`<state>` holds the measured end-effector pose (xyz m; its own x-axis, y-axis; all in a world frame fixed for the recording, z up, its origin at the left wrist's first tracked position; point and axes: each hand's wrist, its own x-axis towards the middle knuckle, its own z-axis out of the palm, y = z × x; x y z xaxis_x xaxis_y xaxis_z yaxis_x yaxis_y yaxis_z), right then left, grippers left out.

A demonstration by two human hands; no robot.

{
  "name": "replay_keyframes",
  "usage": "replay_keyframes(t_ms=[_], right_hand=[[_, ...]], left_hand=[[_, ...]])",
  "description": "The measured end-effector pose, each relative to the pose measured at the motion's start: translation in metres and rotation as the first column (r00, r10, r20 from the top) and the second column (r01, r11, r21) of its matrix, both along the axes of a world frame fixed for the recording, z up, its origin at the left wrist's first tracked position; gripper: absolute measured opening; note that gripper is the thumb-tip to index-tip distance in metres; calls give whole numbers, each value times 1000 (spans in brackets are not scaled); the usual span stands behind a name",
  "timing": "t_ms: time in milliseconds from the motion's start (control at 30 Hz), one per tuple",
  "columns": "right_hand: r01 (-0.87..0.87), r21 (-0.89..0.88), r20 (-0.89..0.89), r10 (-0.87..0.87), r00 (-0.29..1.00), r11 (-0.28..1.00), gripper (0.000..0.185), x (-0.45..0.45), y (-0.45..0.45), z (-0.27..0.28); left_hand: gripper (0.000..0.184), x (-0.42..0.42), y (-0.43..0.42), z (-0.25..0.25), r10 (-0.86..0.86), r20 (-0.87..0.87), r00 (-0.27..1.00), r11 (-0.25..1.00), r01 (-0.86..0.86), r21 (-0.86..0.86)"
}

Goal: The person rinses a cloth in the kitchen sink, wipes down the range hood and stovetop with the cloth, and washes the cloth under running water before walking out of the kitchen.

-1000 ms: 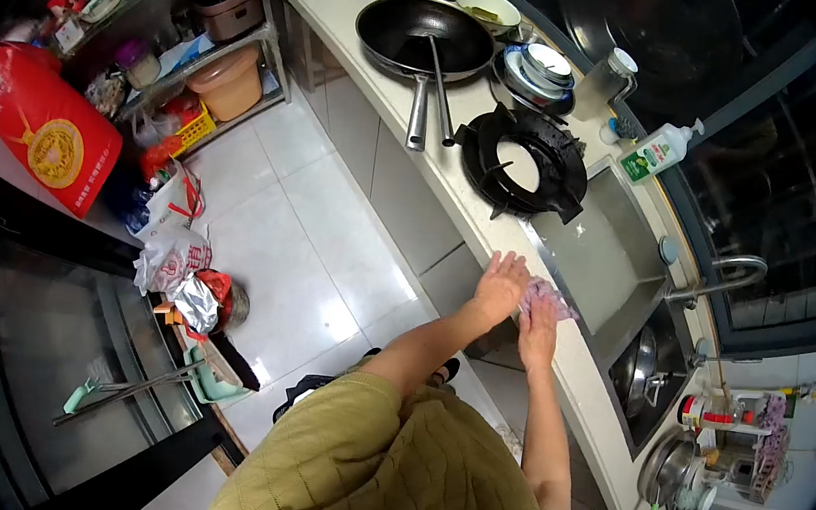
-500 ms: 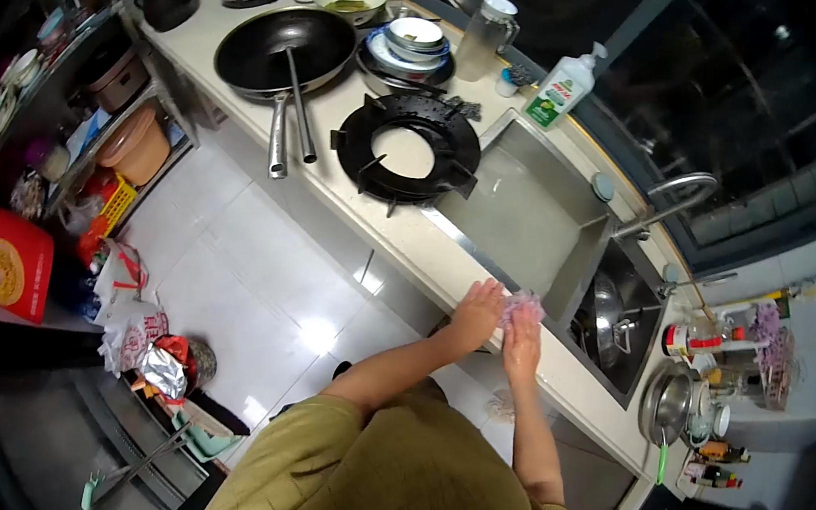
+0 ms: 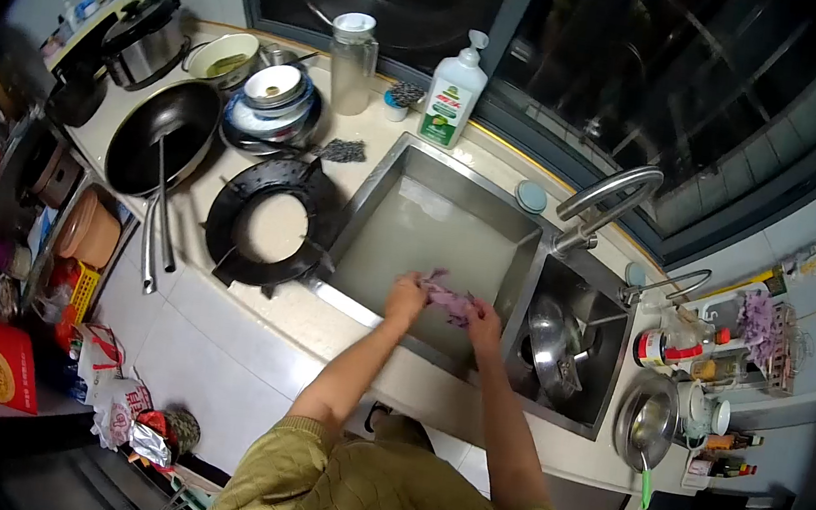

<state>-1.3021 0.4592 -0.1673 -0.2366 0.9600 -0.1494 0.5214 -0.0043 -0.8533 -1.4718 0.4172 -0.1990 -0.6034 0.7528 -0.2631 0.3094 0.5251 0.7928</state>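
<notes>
A crumpled pinkish-purple cloth (image 3: 447, 302) stretches between my two hands over the front part of the large sink basin (image 3: 520, 258). My left hand (image 3: 407, 299) pinches its left end. On the other end, the fingers of my right hand (image 3: 484, 323) are closed. Cloudy greyish water (image 3: 419, 246) stands in the basin beneath. Left of the sink, a black gas burner grate (image 3: 233, 197) lies on the counter. In the smaller basin on the right rests a shiny metal pan or lid (image 3: 549, 342).
A curved faucet (image 3: 617, 186) rises behind the sinks. A white soap pump bottle (image 3: 454, 99) and a glass pitcher (image 3: 351, 72) stand along the window. A wok (image 3: 165, 132) and stacked bowls (image 3: 273, 89) occupy the left counter; a steel pan (image 3: 652, 424) sits at right.
My hands have moved from the counter's front edge to over the large basin. The cloth, earlier bunched between them, is now spread from one hand to the other. The view has turned.
</notes>
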Motion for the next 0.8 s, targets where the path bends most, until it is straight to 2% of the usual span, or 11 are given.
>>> replay_keyframes(t_ms=[100,233,300,367,433,500,533,633,700,767,800], right_hand=[[-21,-418,11,28,1000,908,41,2,28,-54],[186,-712,-89,-351,932,677,52,-18,21,-57],[123,-817,-192,-467,863,563,40,-18,34,-91],[39,-888,-277,-603,748,458,35,-19,48,-98],[-321,-854,-504,-801,322,409,26,-16,46,-100],[-604,-641,-452,-869,-202,474,21,-16,43,-102],[-207,-697,-716,-653,247,687,22,-27,47,-121],[154,-772,-178,-443,879,616,22,-26,39,-41],[236,-719,-183,-505,843,654,25,-23,37,-58],[371,-561,-112,-512,852,740,24,-25,35,-90],[288,-565,-68,-392,918,773,23,-24,32,-105]], left_hand=[[40,-24,23,-29,83,-24,996,979,-86,-184],[41,14,57,-79,-151,-18,988,972,145,-187],[37,47,77,-122,-182,310,933,980,199,-22],[34,81,75,-38,-113,35,993,987,116,-113],[33,100,66,17,-78,-36,996,992,74,-98],[32,98,64,16,-72,-112,991,988,55,-147],[32,85,64,-9,-85,-151,985,977,53,-206],[29,20,59,-32,-126,-219,968,939,45,-340],[36,-11,53,-42,37,-255,966,954,-110,-280],[39,-20,54,-39,83,-173,981,908,-146,-393],[40,-21,51,-36,110,-133,985,879,-159,-449]])
